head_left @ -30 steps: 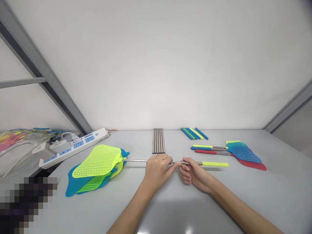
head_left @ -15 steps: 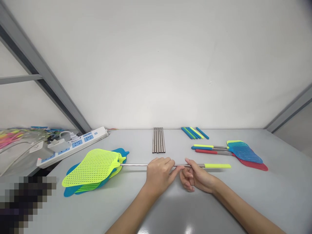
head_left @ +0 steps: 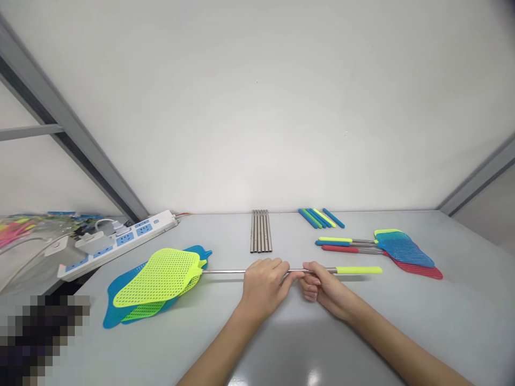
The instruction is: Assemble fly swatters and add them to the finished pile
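A fly swatter with a yellow mesh head (head_left: 161,276), a thin metal telescopic rod (head_left: 223,272) and a yellow grip (head_left: 359,270) lies across the front of me. My left hand (head_left: 264,284) is closed over the middle of the rod, thumb stretched to the right along it. Just left of the grip, my right hand (head_left: 324,289) pinches the rod between thumb and curled fingers. The swatter's head is above blue and green swatter heads (head_left: 115,297) on the table's left side.
Behind my hands stand in a row several metal tubes (head_left: 261,231). Coloured grips (head_left: 319,219) lie at the back right. Swatters with blue, yellow and red heads (head_left: 406,251) rest at the right. A power strip (head_left: 116,246) with plugs and plastic bags (head_left: 36,230) occupy the left.
The yellow swatter head has shifted slightly right and turned a little. My right hand's fingers have curled in closer to the rod. My left hand has barely moved.
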`<state>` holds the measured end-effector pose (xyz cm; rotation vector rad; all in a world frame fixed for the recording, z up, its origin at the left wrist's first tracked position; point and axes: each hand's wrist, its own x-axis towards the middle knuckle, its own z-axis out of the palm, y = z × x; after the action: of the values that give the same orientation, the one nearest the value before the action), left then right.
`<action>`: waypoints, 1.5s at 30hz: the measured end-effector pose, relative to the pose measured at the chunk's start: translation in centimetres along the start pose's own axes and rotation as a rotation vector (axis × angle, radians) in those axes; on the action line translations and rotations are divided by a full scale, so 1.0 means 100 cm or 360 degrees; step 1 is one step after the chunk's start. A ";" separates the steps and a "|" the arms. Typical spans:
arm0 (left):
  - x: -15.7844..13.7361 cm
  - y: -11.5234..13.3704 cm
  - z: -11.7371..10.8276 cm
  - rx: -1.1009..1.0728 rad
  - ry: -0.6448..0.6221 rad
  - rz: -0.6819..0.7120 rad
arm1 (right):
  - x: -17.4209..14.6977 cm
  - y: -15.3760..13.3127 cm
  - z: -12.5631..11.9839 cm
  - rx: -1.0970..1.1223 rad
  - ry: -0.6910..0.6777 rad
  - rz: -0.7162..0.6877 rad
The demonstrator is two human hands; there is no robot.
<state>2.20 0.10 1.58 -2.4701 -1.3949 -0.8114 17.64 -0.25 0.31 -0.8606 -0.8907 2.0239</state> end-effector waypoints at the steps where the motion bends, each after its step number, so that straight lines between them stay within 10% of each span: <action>1: 0.001 -0.002 0.000 0.0005 -0.0020 0.0020 | 0.000 0.000 0.001 -0.0001 0.0029 -0.0012; 15: 0.010 -0.021 -0.001 0.0038 0.0005 0.0297 | 0.001 -0.002 0.004 0.0343 0.0068 0.0074; 45: 0.011 -0.039 -0.015 -0.0003 -0.0037 0.0118 | 0.000 -0.012 -0.011 0.0127 0.0093 0.0046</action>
<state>-1.16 2.37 3.04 -2.5243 -1.3016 -0.7707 18.92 0.67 0.73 -0.8885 -0.7640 2.0343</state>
